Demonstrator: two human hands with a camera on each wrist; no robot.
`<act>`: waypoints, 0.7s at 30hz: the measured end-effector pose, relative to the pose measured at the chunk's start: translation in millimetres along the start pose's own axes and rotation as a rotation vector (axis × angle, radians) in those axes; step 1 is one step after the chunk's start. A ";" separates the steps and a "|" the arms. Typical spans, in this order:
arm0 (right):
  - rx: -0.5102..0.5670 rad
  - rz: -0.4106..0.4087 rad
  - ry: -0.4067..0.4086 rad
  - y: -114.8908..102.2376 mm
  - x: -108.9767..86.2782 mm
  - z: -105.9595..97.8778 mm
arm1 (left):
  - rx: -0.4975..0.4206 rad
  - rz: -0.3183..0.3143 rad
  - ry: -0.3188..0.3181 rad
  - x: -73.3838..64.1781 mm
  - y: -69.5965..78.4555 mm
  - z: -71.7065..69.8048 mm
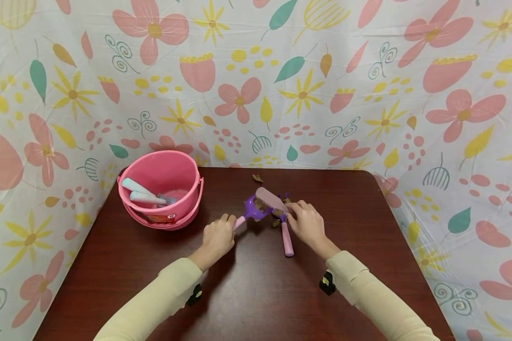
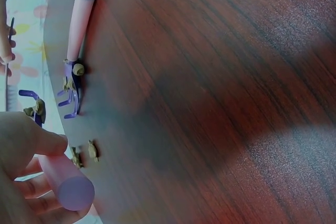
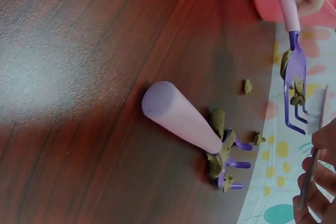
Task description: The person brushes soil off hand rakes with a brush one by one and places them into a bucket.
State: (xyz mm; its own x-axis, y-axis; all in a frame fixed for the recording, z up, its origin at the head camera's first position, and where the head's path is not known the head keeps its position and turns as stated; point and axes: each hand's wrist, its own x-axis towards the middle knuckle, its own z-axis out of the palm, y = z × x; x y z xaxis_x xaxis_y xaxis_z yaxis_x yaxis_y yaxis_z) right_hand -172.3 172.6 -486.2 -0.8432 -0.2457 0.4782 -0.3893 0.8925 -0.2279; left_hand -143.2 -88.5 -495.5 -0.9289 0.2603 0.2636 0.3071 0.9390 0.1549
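Observation:
My left hand (image 1: 219, 235) grips the pink handle of a purple garden hand fork (image 3: 298, 69), its prongs caked with brown clay-like dirt and raised above the table. Between the fingers and thumb of my right hand (image 1: 308, 220) is a flat pink brush (image 1: 269, 197), its pale bristles (image 3: 316, 109) right at the fork's prongs in the right wrist view. Below and between the hands, a small purple rake (image 3: 239, 164) with a pink handle (image 1: 287, 239) lies on the table, its tines also smeared with brown clumps (image 3: 216, 163).
A pink bucket (image 1: 164, 166) stands at the back left, with light blue tool handles (image 1: 142, 192) leaning inside. Loose brown crumbs (image 1: 257, 178) lie on the dark wooden table (image 1: 256, 289). Behind the table hangs a floral cloth (image 1: 239, 137).

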 end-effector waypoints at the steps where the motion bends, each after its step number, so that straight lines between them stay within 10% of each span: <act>1: -0.005 0.012 -0.012 -0.8 0.7 -0.3 | 0.002 0.003 0.001 -0.2 0.1 0.7; 21: 0.046 0.021 -0.155 -8.8 -3.3 -1.8 | 0.030 0.008 0.065 -0.3 0.6 2.7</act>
State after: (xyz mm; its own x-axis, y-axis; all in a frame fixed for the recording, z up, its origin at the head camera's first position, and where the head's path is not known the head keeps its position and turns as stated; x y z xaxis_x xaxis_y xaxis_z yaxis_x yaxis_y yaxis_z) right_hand -165.4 166.2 -484.3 -0.8972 -0.2854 0.3370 -0.3843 0.8806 -0.2774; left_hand -143.3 -87.4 -498.0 -0.9107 0.2537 0.3261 0.3072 0.9435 0.1238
